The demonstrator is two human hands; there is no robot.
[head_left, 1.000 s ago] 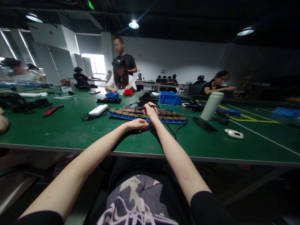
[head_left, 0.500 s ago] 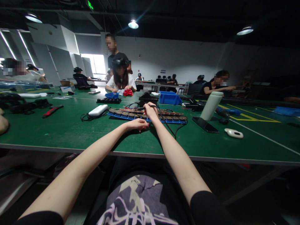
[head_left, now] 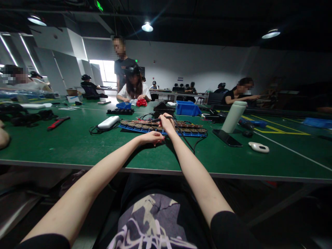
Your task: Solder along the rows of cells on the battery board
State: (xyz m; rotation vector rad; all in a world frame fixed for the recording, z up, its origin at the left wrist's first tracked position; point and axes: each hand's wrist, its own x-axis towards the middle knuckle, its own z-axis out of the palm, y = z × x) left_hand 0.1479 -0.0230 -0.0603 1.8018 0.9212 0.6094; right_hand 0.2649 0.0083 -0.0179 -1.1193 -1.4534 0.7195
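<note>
My right hand [head_left: 167, 121] is closed around a black soldering iron [head_left: 156, 120], held like a pen over a long row of circuit boards. A dark cable [head_left: 183, 135] runs from the iron down to the right. The boards sit in a long blue holder [head_left: 135, 130] lying across the table. Just in front of the holder's near edge, my left hand [head_left: 150, 137] rests with its fingers curled together. Whatever its fingertips pinch is too small to make out.
Left of the boards lies a white device [head_left: 109, 122] with a cable. Behind them stands a blue bin [head_left: 188, 108]. To the right are a pale green bottle [head_left: 234, 117], a phone [head_left: 227, 138] and a white oval gadget [head_left: 258, 147]. A co-worker [head_left: 133, 86] sits opposite.
Both my hands and the soldering iron stay almost where they were. In the background, the standing person has shifted slightly to the left.
</note>
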